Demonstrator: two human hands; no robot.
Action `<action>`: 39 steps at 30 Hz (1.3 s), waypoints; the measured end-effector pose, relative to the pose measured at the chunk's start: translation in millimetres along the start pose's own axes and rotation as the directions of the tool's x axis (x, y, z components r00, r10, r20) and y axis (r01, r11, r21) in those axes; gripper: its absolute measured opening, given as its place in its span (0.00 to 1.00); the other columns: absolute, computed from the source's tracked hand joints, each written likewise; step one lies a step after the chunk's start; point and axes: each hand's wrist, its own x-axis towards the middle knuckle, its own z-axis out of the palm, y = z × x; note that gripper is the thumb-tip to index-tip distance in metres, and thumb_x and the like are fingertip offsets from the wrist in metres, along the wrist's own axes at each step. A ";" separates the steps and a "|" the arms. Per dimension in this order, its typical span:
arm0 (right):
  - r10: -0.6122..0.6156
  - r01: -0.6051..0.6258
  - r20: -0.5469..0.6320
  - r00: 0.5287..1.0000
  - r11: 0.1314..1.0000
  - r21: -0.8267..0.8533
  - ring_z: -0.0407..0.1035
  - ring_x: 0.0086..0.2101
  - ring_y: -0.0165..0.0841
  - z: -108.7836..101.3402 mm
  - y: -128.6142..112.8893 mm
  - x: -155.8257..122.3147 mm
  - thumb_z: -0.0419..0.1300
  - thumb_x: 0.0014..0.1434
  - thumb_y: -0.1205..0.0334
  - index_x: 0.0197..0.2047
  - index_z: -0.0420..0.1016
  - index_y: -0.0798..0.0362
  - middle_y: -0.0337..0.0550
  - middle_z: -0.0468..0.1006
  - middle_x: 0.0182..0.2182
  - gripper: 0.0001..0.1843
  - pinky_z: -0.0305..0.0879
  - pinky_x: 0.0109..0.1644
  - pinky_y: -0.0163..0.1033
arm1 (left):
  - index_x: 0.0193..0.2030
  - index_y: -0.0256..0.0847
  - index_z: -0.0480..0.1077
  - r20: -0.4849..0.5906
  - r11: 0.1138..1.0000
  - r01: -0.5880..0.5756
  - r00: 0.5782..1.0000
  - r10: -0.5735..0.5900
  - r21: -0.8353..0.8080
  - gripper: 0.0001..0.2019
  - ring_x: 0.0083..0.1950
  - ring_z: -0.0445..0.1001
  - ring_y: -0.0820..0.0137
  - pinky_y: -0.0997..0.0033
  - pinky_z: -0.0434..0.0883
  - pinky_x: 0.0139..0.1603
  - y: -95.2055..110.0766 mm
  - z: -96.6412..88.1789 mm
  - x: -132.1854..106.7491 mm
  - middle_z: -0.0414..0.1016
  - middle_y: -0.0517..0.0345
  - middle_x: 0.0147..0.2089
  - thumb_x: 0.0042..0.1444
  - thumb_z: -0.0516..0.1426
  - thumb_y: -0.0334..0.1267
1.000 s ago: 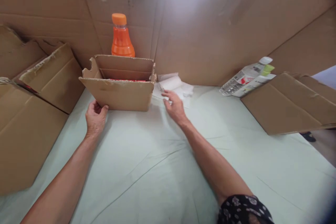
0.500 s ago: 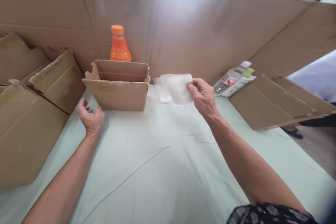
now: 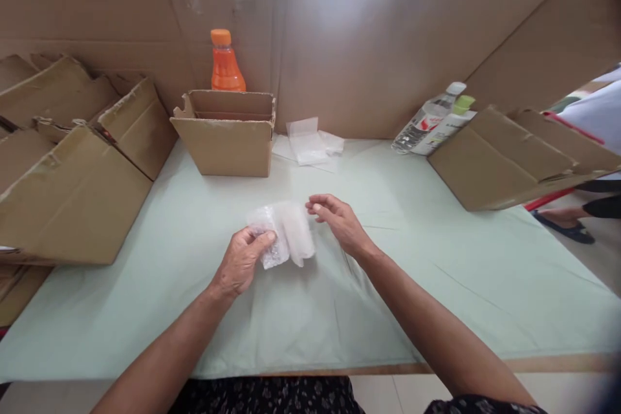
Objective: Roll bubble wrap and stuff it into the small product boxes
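Note:
A piece of clear bubble wrap (image 3: pixel 276 259), seemingly a small pouch or folded sheet, is pinched between the thumb and fingers of my left hand (image 3: pixel 242 259) above the middle of the table. Its right part curls away from the rest. Close to that right edge, my right hand (image 3: pixel 342 223) has its fingers apart and holds nothing. Farther back, more thin translucent plastic pieces (image 3: pixel 308 142) lie in a loose heap beside a small open cardboard box (image 3: pixel 233 149).
Large open cardboard boxes (image 3: pixel 72 194) crowd the left. An orange bottle (image 3: pixel 227 68) stands behind the small box. At right are a clear bottle (image 3: pixel 431 118) leaning over and another cardboard box (image 3: pixel 495 162). A cardboard wall (image 3: pixel 363 45) closes the back. Another person's foot (image 3: pixel 565 223) shows beyond the table.
My right hand has come back from the heap toward me and now holds nothing. My left hand has moved right from beside the small box and now holds the bubble wrap. The view has tilted down.

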 end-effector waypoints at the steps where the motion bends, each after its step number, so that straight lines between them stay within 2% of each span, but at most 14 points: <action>1: -0.021 0.020 -0.038 0.999 0.999 -0.028 0.75 0.44 0.38 -0.1 5.4 -6.4 0.63 0.58 0.44 0.46 0.76 0.52 0.48 0.81 0.45 0.21 0.70 0.49 0.45 | 0.36 0.39 0.76 -0.068 1.000 0.006 0.998 -0.007 -0.026 0.21 0.38 0.77 0.66 0.67 0.74 0.42 -0.2 -2.2 -5.1 0.80 0.55 0.34 0.40 0.71 0.50; 4: -0.110 0.110 0.005 0.994 0.989 -0.104 0.73 0.53 0.41 1.1 13.2 -31.1 0.57 0.63 0.41 0.53 0.74 0.49 0.50 0.79 0.52 0.24 0.67 0.58 0.50 | 0.32 0.40 0.75 -0.175 0.999 -0.011 0.985 0.006 -0.033 0.17 0.32 0.75 0.70 0.69 0.73 0.37 3.3 -8.9 -16.6 0.77 0.60 0.30 0.39 0.70 0.47; 9: -0.168 0.189 0.087 0.982 0.872 -0.451 0.60 0.65 0.52 17.2 25.4 -47.4 0.67 0.53 0.41 0.68 0.63 0.49 0.55 0.63 0.68 0.44 0.60 0.65 0.60 | 0.29 0.41 0.73 -0.227 0.999 0.036 0.973 -0.044 -0.040 0.15 0.30 0.76 0.66 0.65 0.74 0.34 6.4 -9.8 -32.8 0.76 0.60 0.27 0.34 0.67 0.45; 12: -0.160 0.158 0.045 0.986 0.812 -0.563 0.72 0.55 0.49 15.7 36.6 -36.0 0.64 0.56 0.51 0.61 0.71 0.50 0.51 0.76 0.59 0.31 0.64 0.62 0.57 | 0.30 0.41 0.74 -0.256 0.999 0.042 0.965 -0.047 -0.024 0.15 0.31 0.78 0.62 0.62 0.75 0.34 7.5 -22.5 -40.5 0.76 0.58 0.27 0.33 0.65 0.44; 16: -0.240 0.151 -0.111 0.964 0.843 -0.516 0.76 0.42 0.41 -23.2 40.1 -24.4 0.58 0.59 0.54 0.52 0.75 0.50 0.44 0.83 0.44 0.19 0.71 0.51 0.47 | 0.28 0.41 0.73 -0.374 0.995 0.019 0.927 0.020 0.099 0.15 0.29 0.76 0.64 0.65 0.75 0.31 15.0 -65.6 -45.4 0.75 0.59 0.26 0.33 0.67 0.46; 18: -0.264 0.127 -0.178 0.948 0.826 -0.549 0.76 0.43 0.42 -53.0 37.2 -23.1 0.58 0.59 0.52 0.53 0.74 0.51 0.46 0.82 0.46 0.21 0.71 0.50 0.48 | 0.29 0.40 0.73 -0.418 0.985 0.042 0.908 0.032 0.167 0.17 0.28 0.75 0.67 0.68 0.74 0.30 21.1 -88.8 -46.5 0.76 0.59 0.26 0.33 0.69 0.46; 22: -0.385 0.018 -0.300 0.872 0.640 -0.768 0.69 0.56 0.53 -90.4 26.0 -24.8 0.62 0.55 0.49 0.62 0.69 0.54 0.58 0.74 0.59 0.33 0.65 0.57 0.58 | 0.38 0.39 0.74 -0.411 0.956 0.099 0.911 0.025 0.278 0.27 0.33 0.76 0.64 0.64 0.77 0.31 30.5 -116.2 -48.6 0.78 0.56 0.32 0.33 0.72 0.51; 23: -0.414 0.012 -0.312 0.855 0.618 -0.786 0.68 0.57 0.53 -88.4 22.4 -25.1 0.61 0.56 0.48 0.64 0.67 0.53 0.59 0.72 0.61 0.35 0.66 0.56 0.57 | 0.41 0.39 0.74 -0.419 0.951 0.109 0.908 0.024 0.289 0.29 0.34 0.77 0.63 0.62 0.78 0.31 30.8 -118.4 -49.2 0.78 0.56 0.33 0.33 0.72 0.52; 25: -0.387 0.066 -0.236 0.891 0.626 -0.777 0.73 0.50 0.48 -68.2 15.4 -23.5 0.59 0.61 0.48 0.65 0.66 0.52 0.56 0.76 0.56 0.33 0.69 0.51 0.52 | 0.47 0.40 0.72 -0.450 0.943 0.120 0.892 0.034 0.310 0.33 0.33 0.77 0.63 0.61 0.79 0.30 28.0 -118.9 -50.6 0.77 0.56 0.34 0.33 0.72 0.51; 28: -0.221 0.158 0.029 0.975 0.594 -0.789 0.76 0.39 0.44 -11.8 11.0 -12.2 0.60 0.62 0.49 0.63 0.70 0.52 0.50 0.82 0.42 0.29 0.69 0.46 0.48 | 0.51 0.41 0.72 -0.444 0.896 0.119 0.891 0.094 0.428 0.33 0.29 0.76 0.66 0.64 0.78 0.28 18.7 -116.0 -52.5 0.78 0.57 0.35 0.37 0.70 0.49; 31: -0.085 0.178 0.157 0.984 0.532 -0.828 0.76 0.38 0.44 37.4 15.0 0.2 0.60 0.61 0.60 0.66 0.68 0.55 0.48 0.82 0.37 0.30 0.67 0.48 0.48 | 0.48 0.42 0.75 -0.372 0.800 0.109 0.916 0.150 0.590 0.25 0.24 0.74 0.69 0.68 0.74 0.27 12.8 -118.1 -51.5 0.77 0.60 0.33 0.43 0.67 0.49; 34: -0.064 0.205 0.217 0.974 0.656 -0.726 0.74 0.35 0.38 55.3 19.6 -12.8 0.54 0.60 0.68 0.67 0.66 0.50 0.41 0.81 0.35 0.31 0.67 0.45 0.43 | 0.47 0.42 0.76 -0.308 0.704 0.039 0.915 0.260 0.709 0.21 0.23 0.72 0.69 0.70 0.72 0.28 19.7 -125.3 -40.3 0.76 0.62 0.31 0.48 0.63 0.49; 37: -0.027 0.181 0.286 0.958 0.829 -0.529 0.74 0.32 0.35 52.2 17.9 -58.2 0.54 0.62 0.64 0.64 0.70 0.47 0.39 0.80 0.33 0.27 0.68 0.40 0.39 | 0.49 0.42 0.76 -0.208 0.541 -0.069 0.876 0.435 0.838 0.20 0.32 0.75 0.65 0.69 0.73 0.35 37.7 -126.0 -12.1 0.80 0.58 0.38 0.50 0.60 0.45; 39: 0.064 0.127 0.426 0.902 0.906 -0.404 0.75 0.32 0.34 46.9 14.0 -93.6 0.55 0.63 0.63 0.60 0.74 0.46 0.39 0.81 0.34 0.23 0.69 0.37 0.37 | 0.50 0.43 0.77 -0.104 0.420 -0.125 0.870 0.482 0.899 0.19 0.36 0.76 0.64 0.68 0.73 0.40 50.5 -118.9 16.5 0.81 0.57 0.41 0.51 0.58 0.42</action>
